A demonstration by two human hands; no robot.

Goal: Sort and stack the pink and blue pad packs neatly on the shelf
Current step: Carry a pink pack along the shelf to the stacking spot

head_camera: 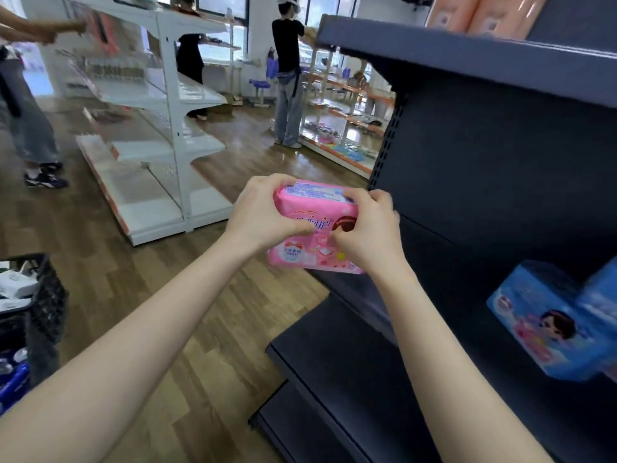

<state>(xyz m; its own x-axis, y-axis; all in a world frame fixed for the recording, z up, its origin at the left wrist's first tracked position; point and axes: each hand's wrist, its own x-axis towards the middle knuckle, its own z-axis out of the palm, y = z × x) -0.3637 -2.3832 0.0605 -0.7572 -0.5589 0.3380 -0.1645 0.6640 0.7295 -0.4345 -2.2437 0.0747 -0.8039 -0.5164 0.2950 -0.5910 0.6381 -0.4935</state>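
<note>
Holding the pink pack in mid-air, we face the left end of the shelf. The left hand wraps the pack's left side, fingers curled over the top edge and thumb across the printed front. The right hand grasps the right side likewise, so both hands are closed on the pack and neither is free. The pack stands on edge, printed face towards us, its top tipped slightly away; its width runs from one hand to the other. The relation that matters is this: the shelf's boards lie to the right of the pack and beyond it, so the right hand is nearer to them and, in our judgement, would lead the placing. Blue packs already sit on a board to the lower right, well apart from the pink pack, with bare board between. The boards are dark, flat and matt. Orange packs show on the top board. Beyond, we see a wood floor, white racks, a basket at far left, and other people at work.
</note>
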